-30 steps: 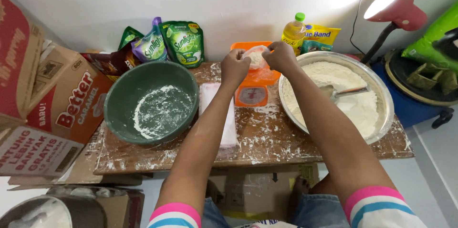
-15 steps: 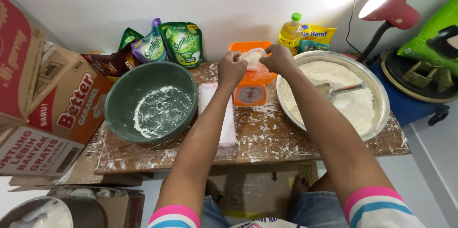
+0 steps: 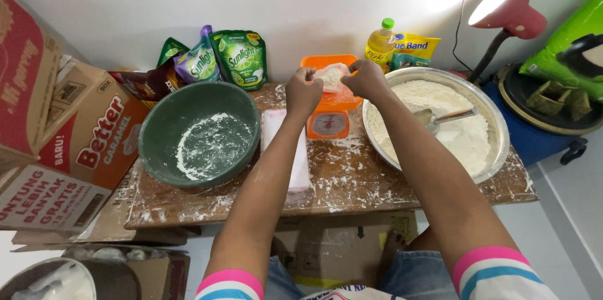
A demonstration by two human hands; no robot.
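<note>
- Hands: left hand (image 3: 304,91) and right hand (image 3: 366,78) meet at 12 o'clock, both pinched shut on a small clear bag (image 3: 331,76) of flour.
- Bag: held just above the orange scale (image 3: 330,116), between the two fists.
- Bowl (image 3: 200,133): green, flour-dusted, at 9 o'clock on the table (image 3: 352,180).
- Basin (image 3: 440,123): metal, at 3 o'clock, filled with flour; a spoon (image 3: 443,118) lies in it.
- Block (image 3: 286,149): pale pink, beneath the left forearm.
- Lamp (image 3: 507,8): red, at 2 o'clock.
</note>
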